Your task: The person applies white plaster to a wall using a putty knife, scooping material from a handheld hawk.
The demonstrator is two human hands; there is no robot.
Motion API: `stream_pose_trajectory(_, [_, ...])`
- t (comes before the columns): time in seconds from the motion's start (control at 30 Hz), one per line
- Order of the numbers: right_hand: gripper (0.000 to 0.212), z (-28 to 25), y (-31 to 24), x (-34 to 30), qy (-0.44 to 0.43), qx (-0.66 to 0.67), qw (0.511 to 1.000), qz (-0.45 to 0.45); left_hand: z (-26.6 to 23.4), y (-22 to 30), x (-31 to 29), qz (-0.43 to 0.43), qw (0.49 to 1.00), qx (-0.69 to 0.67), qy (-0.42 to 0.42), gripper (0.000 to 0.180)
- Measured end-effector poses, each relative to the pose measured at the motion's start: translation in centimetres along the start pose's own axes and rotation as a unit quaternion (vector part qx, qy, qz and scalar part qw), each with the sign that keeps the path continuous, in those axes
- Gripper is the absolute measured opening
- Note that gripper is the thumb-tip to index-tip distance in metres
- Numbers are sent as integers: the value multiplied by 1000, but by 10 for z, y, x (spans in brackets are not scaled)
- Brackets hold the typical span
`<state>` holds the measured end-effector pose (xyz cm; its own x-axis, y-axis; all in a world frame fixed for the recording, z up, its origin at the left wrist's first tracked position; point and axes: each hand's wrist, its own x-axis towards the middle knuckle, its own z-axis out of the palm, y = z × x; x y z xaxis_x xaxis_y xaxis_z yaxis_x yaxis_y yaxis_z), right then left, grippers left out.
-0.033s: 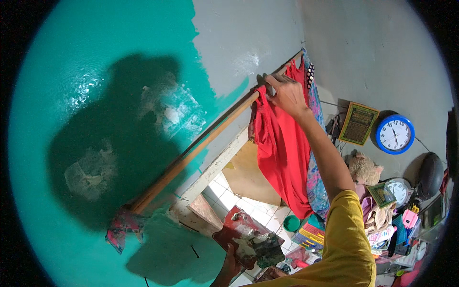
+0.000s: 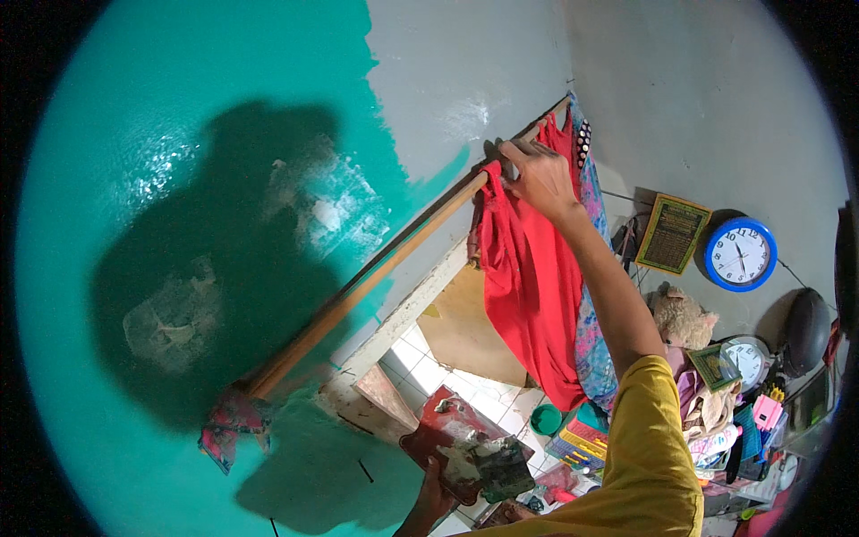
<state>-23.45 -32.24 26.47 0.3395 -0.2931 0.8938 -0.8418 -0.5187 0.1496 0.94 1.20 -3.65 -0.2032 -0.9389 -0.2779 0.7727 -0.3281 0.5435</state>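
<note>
My right hand (image 2: pixel 540 177) is raised, its fingers closed round a wooden curtain rod (image 2: pixel 358 292) beside the gathered top of a red curtain (image 2: pixel 535 295). The rod slants along the wall, and a blue patterned cloth (image 2: pixel 594 345) hangs behind the red one. Low down, my left hand (image 2: pixel 433 492) grips a red board (image 2: pixel 437 428) smeared with pale putty. A dark, flat, stained piece (image 2: pixel 503 469) lies across the board's right end; its handle, if any, is hidden. Pink patterned cloth (image 2: pixel 234 428) is bunched at the rod's lower left end.
The wall (image 2: pixel 80 268) is part green, part grey, with whitish patches and my shadow. Nails (image 2: pixel 365 471) stick out low. Below the rod, a doorway (image 2: pixel 412 313) shows floor tiles and a green bucket (image 2: pixel 546 418). Rightward are a blue clock (image 2: pixel 740 254), a plush toy (image 2: pixel 683 319) and clutter.
</note>
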Motion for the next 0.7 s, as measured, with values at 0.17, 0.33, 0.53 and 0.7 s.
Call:
stream_pose_trajectory(0.17, [34, 2, -3, 3, 13, -6, 1000, 4, -5, -8, 4, -7, 1000, -26, -6, 60])
stream_pose_trajectory(0.33, [34, 13, 7, 0, 51, -45, 997, -30, -10, -15, 1, -30, 999, -28, 24, 58])
stream_pose_trajectory(0.53, [35, 12, 3, 5, 66, -22, 997, -32, -19, -15, -5, -19, 999, -29, 20, 55])
stream_pose_trajectory(0.7, [32, 10, 5, 6, 68, -19, 996, -51, -27, -22, -4, -21, 998, -23, 56, 54])
